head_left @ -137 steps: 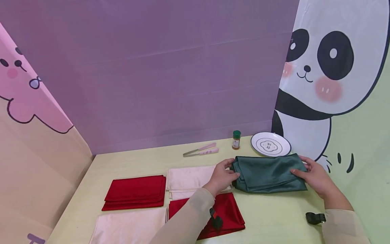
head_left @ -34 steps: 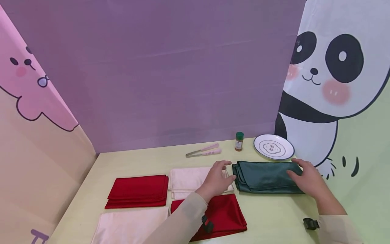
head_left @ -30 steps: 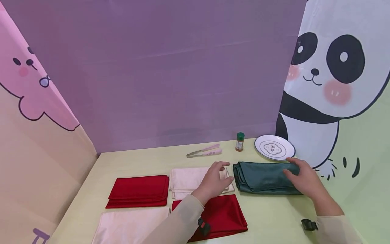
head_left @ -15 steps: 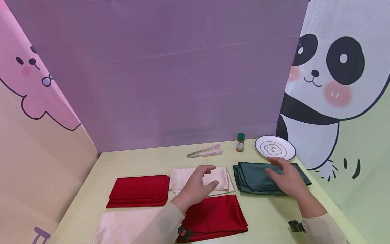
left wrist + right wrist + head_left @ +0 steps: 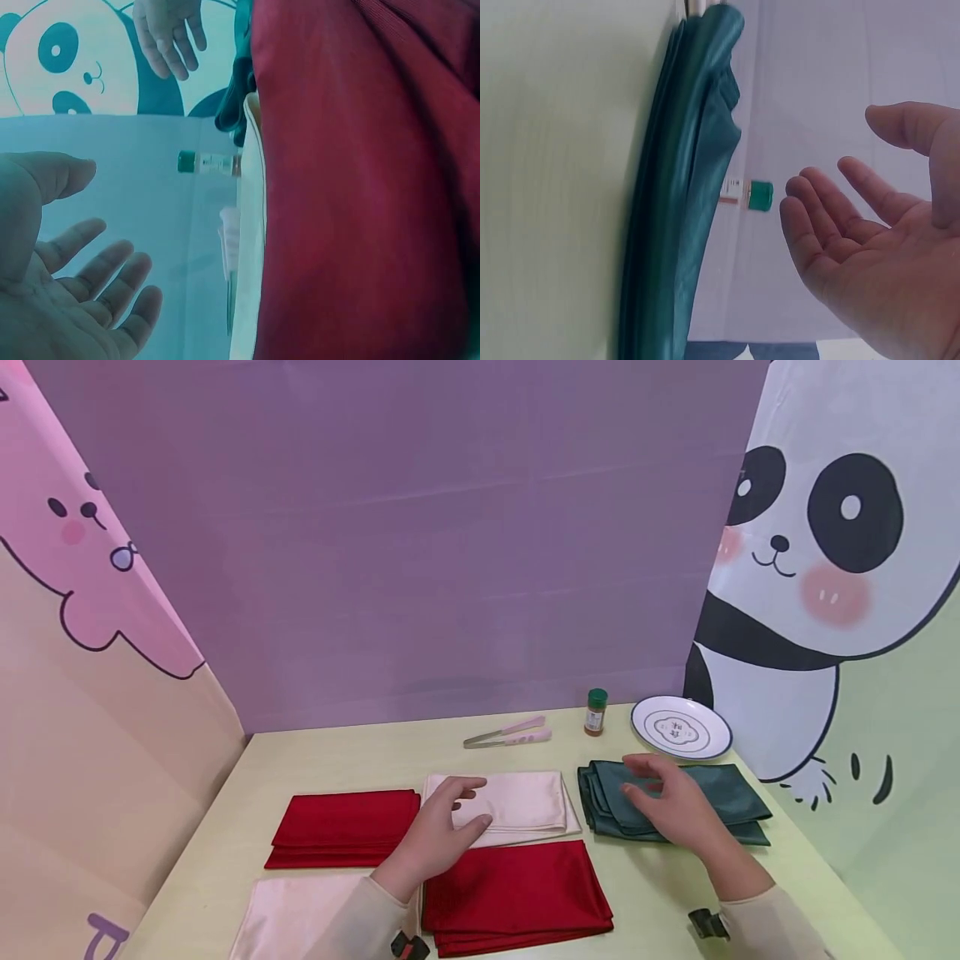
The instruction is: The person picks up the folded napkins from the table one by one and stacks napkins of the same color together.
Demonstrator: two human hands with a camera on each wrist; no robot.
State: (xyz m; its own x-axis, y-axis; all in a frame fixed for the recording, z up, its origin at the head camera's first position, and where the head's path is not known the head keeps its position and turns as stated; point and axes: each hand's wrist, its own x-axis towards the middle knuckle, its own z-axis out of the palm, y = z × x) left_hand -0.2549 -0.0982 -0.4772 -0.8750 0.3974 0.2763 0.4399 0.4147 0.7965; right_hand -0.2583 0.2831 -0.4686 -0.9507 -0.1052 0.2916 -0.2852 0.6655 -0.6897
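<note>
Green satin, the folded green cloth point(image 5: 675, 802), lies flat on the worktop point(image 5: 337, 760) at the right of centre in the head view, below the plate point(image 5: 681, 727). Compared with the frame from 4.6 s ago, in which both hands gripped its two ends, the cloth has been released and has settled into a flat stack. The right hand point(image 5: 667, 806) now hovers over its left part with the grip wide and fingers spread; the right wrist view shows an empty palm point(image 5: 885, 255) clear of the fabric edge point(image 5: 682, 225). The left hand point(image 5: 438, 835) has drawn back toward the lower left and now sits over the folded cream cloth point(image 5: 517, 802), its grip also wide and holding nothing, as the left wrist view confirms point(image 5: 75, 292).

Judged from this, the folding and placing of the green cloth appears complete, and both hands are free.

Other items: a folded red cloth point(image 5: 341, 827) at centre left, a second red cloth point(image 5: 517, 897) at lower centre, and another cream cloth point(image 5: 300, 914) at lower left. The plate, the only open vessel, shows only a printed motif and no contents. The green-capped spice jar point(image 5: 596, 712) stands closed just left of it, with tongs point(image 5: 506, 737) further left.
</note>
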